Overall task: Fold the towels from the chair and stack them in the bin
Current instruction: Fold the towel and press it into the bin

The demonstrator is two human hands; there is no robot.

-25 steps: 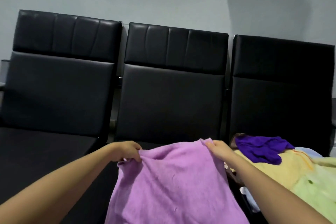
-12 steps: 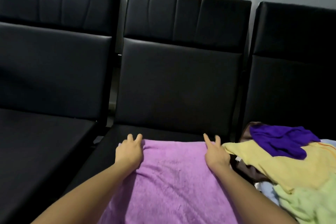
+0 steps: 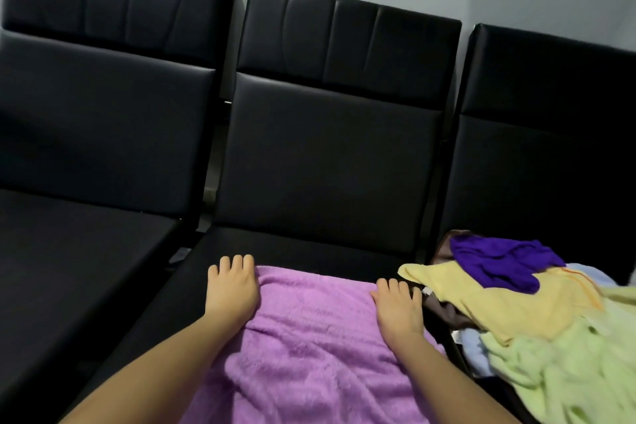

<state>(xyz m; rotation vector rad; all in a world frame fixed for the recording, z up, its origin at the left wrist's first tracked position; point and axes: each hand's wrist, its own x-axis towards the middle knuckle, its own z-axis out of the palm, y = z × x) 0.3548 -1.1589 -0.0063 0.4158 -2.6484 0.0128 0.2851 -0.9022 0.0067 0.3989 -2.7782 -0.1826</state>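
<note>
The lilac towel [image 3: 320, 348] lies spread on the seat of the middle chair [image 3: 330, 165], its far edge running across the seat short of the backrest and the rest trailing toward the person, creased and in a single layer as far as can be seen; no fold shows in it. The left hand [image 3: 232, 289] lies flat at the towel's far corner toward the left side of that chair, fingers straight and together, partly on the cloth and partly on the bare seat; the right hand [image 3: 399, 306] lies flat on the far corner toward the chair's right side, fingers straight; neither hand grips anything, both press the cloth down.

To the right of the middle chair a loose heap waits: a yellow towel [image 3: 509, 303] with a dark purple cloth [image 3: 499, 262] on top, a pale green towel [image 3: 568, 365] nearer the person, and bits of brown cloth [image 3: 444, 311] and light blue cloth [image 3: 473, 348] showing underneath; all are crumpled, none folded. The chair to the left of the middle chair [image 3: 103, 113] carries nothing that can be seen.

The bin is not in view, so what it holds cannot be told. By my reading the task is at an early stage: one towel is laid out for its first fold; the heap is untouched; every fold and all stacking seen here are yet to do.
</note>
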